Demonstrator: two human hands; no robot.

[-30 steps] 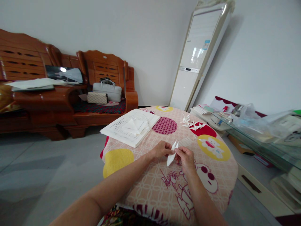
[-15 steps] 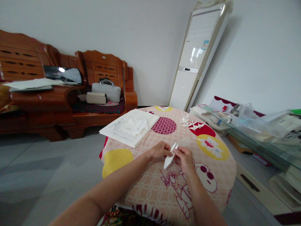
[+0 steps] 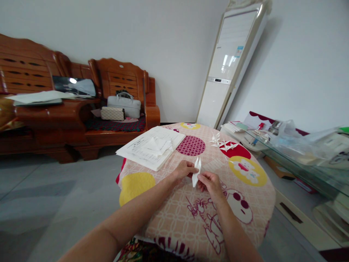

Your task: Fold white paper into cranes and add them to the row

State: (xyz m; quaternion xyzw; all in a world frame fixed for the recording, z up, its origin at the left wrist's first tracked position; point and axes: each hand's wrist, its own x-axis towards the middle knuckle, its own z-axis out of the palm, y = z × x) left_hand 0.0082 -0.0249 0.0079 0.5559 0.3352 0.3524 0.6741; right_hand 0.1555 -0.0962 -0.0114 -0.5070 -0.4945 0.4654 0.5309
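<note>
Folded white paper (image 3: pixel 196 175) is over the patterned table (image 3: pixel 166 222), its two points directed away from the person, its left side pinched by the left hand (image 3: pixel 185 169). The right hand (image 3: pixel 209 182) meets its right edge; whether it grips I cannot tell. Room runs toward the near edge. Leftward lie printed sheets (image 3: pixel 136 148), type too small to read; rightward, paper cranes (image 3: pixel 228 146), then a cluttered glass-topped stand (image 3: pixel 317 174) past the edge.

In from the lower left runs our long, bare left forearm (image 3: pixel 144 200), elbow bent, and our bare left hand (image 3: pixel 183 171) pinches, thumb over curled fingers! Opposite, close by, our bare right hand (image 3: pixel 212 183) draws thumb and forefinger together, our bare right forearm (image 3: pixel 233 227) slanting below.
</note>
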